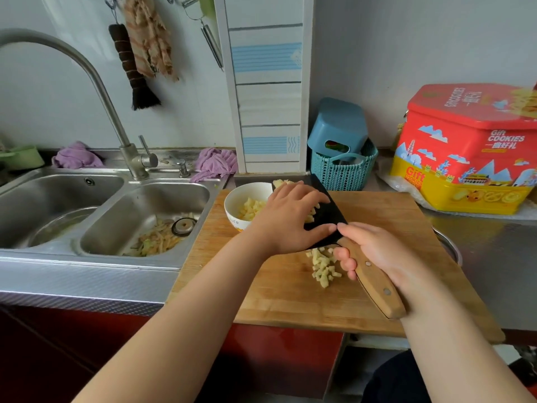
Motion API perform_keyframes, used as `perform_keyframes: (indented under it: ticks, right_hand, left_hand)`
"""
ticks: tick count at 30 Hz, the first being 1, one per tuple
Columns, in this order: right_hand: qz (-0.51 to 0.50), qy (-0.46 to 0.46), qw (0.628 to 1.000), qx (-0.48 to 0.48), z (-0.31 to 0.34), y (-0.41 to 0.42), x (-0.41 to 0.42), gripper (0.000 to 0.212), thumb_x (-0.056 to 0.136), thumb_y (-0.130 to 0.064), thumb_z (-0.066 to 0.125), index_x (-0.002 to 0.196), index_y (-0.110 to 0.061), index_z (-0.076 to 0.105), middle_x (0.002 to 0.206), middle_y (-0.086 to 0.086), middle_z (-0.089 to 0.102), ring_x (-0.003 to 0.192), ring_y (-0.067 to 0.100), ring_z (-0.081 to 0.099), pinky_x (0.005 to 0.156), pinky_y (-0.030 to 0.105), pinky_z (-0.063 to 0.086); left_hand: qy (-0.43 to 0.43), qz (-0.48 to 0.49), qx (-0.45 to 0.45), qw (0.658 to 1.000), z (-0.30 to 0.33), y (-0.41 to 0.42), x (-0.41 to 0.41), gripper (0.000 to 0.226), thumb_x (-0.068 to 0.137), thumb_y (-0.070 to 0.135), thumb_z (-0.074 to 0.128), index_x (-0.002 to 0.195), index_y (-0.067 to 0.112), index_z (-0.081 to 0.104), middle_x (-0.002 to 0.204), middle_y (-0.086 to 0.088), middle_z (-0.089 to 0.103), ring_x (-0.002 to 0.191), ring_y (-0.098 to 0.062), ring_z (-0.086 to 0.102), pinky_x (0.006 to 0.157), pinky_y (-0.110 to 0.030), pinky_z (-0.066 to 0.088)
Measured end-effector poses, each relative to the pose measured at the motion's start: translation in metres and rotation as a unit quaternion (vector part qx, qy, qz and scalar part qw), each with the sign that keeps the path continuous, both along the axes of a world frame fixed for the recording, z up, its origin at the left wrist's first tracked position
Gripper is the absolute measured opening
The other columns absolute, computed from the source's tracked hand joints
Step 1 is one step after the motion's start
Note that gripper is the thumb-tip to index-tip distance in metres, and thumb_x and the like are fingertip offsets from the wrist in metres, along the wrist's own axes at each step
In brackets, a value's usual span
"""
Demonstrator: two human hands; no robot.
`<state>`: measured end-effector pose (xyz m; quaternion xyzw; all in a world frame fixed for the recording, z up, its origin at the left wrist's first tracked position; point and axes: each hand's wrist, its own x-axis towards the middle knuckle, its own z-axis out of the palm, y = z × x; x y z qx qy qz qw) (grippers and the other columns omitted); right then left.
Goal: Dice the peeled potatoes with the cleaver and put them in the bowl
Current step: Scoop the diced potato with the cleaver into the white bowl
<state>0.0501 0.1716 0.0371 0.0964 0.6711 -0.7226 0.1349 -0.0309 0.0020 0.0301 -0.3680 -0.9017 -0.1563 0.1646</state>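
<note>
The red and yellow tin (467, 149) at the right edge of the frame reads "Gift COOKIES" on its side, with the same words smaller on the yellow band; the lid print is upside down and partly blurred. In the centre, the right hand (374, 251) has its fingers curled round the pale wooden, riveted handle of the cleaver (328, 216), whose broad black blade is tilted up above the wooden cutting board (392, 210). The left hand (290, 216) lies flat, fingers straight, against the blade face, pressing yellow potato dice (312, 212) onto it beside the white round bowl (238, 205), which sits at the board's upper left corner and already holds cubes. A loose pile of diced potato (324, 266) lies on the board just below the blade. At left, a steel double sink (139, 205) holds peelings (157, 242) near its drain. A blue woven-look plastic basket (344, 173) stands on the counter (494, 257) behind the board.
</note>
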Motion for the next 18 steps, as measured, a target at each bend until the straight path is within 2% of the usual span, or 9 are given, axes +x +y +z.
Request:
perform_keyframes:
  ticks: [4, 10, 14, 18]
  right_hand:
    - [0.013, 0.003, 1.000, 0.008, -0.001, -0.010, -0.009, 0.016, 0.103, -0.023, 0.047, 0.106, -0.009, 0.055, 0.057, 0.007, 0.052, 0.041, 0.015, 0.046, 0.038, 0.024, 0.042]
    - [0.029, -0.001, 0.999, 0.036, -0.002, -0.017, -0.017, 0.020, 0.103, -0.024, 0.048, 0.087, -0.013, 0.047, 0.058, 0.007, 0.053, 0.043, 0.017, 0.046, 0.041, 0.026, 0.041]
    - [0.034, -0.013, 0.999, 0.030, -0.001, -0.018, -0.019, 0.019, 0.102, -0.026, 0.049, 0.087, -0.015, 0.045, 0.058, 0.006, 0.053, 0.044, 0.016, 0.046, 0.042, 0.025, 0.041]
    - [0.036, -0.012, 0.999, 0.030, 0.001, -0.020, -0.018, 0.019, 0.103, -0.025, 0.048, 0.088, -0.014, 0.044, 0.058, 0.005, 0.053, 0.043, 0.015, 0.046, 0.041, 0.025, 0.040]
  left_hand:
    - [0.014, 0.010, -0.018, 1.000, 0.000, -0.010, -0.015, 0.048, 0.089, 0.061, 0.044, 0.123, 0.029, 0.055, 0.130, 0.002, 0.053, 0.127, -0.025, 0.040, 0.110, -0.044, 0.030]
    - [-0.011, 0.015, -0.016, 1.000, 0.000, -0.017, -0.034, 0.028, 0.092, 0.051, 0.050, 0.110, 0.030, 0.056, 0.126, 0.006, 0.053, 0.120, -0.021, 0.044, 0.105, -0.038, 0.031]
    - [-0.040, 0.022, -0.012, 0.999, 0.002, -0.017, -0.045, 0.021, 0.093, 0.047, 0.050, 0.106, 0.031, 0.055, 0.118, 0.006, 0.054, 0.109, -0.018, 0.052, 0.096, -0.035, 0.038]
    - [-0.058, 0.055, 0.015, 0.997, 0.002, -0.018, -0.053, 0.018, 0.094, 0.041, 0.052, 0.104, 0.028, 0.057, 0.114, 0.004, 0.054, 0.108, -0.019, 0.050, 0.093, -0.036, 0.041]
